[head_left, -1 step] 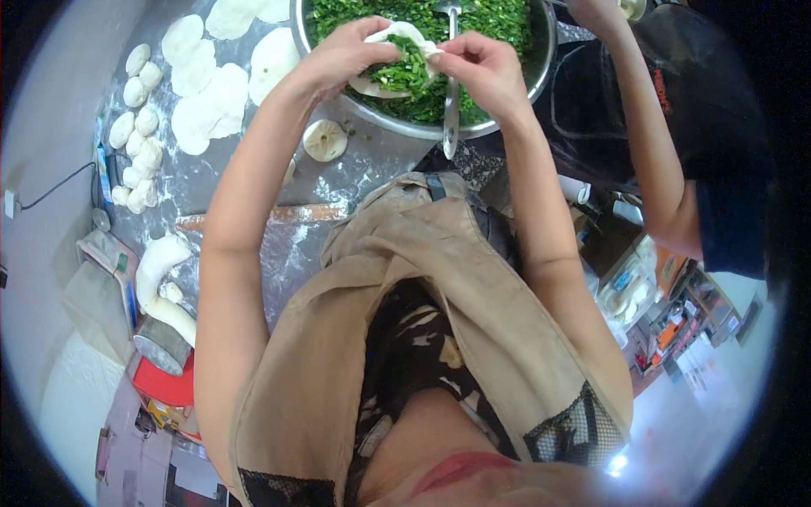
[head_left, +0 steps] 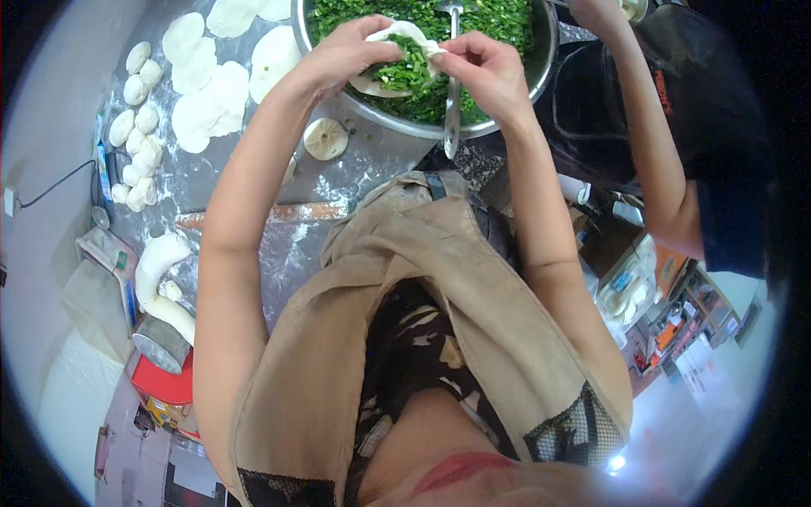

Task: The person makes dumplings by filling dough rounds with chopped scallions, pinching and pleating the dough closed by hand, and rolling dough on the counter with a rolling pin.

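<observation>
The dough wrapper [head_left: 407, 31] sits between both hands [head_left: 345, 54] [head_left: 490, 74].

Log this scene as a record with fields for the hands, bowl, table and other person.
Left hand: cups dough wrapper holding chopped greens
Right hand: pinches wrapper's edge
Bowl: metal, more greens inside, metal utensil over near rim
Table: floury; dough rounds, dough balls, pleated bun, rolling pin
Other person: arm at upper right

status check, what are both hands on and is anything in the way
Left hand cupping dough wrapper; right hand pinching its edge. Wrapper open, green filling showing. Spoon lies in bowl, handle passing beneath right hand.
</observation>
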Demonstrator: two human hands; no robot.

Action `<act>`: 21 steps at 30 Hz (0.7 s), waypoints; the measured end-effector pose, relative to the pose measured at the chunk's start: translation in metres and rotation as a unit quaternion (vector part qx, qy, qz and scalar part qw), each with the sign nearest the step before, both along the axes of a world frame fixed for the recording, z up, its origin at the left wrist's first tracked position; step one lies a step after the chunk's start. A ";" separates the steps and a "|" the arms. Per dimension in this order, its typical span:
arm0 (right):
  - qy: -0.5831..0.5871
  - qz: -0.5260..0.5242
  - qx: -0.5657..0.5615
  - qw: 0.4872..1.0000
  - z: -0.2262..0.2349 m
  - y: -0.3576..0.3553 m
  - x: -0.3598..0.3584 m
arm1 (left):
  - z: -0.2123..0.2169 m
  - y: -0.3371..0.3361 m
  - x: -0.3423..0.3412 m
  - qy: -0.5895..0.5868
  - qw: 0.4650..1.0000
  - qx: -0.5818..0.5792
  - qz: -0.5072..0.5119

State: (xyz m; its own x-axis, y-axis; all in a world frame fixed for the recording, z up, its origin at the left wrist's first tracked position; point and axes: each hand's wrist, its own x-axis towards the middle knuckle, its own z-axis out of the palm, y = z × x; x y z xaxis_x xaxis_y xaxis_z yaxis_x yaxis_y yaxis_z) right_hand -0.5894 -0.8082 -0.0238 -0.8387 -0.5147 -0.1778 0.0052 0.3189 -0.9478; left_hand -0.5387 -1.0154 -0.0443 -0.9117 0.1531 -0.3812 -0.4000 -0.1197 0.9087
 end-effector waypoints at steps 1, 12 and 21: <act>0.014 -0.010 -0.026 1.000 0.001 -0.003 0.002 | 0.002 0.000 0.000 -0.014 1.000 -0.010 -0.016; 0.109 0.020 0.092 0.990 -0.009 -0.007 0.007 | -0.004 0.001 -0.003 0.001 0.989 -0.120 -0.089; -0.070 -0.067 -0.084 0.992 -0.021 -0.002 0.010 | 0.015 -0.002 0.003 -0.066 0.997 0.037 0.029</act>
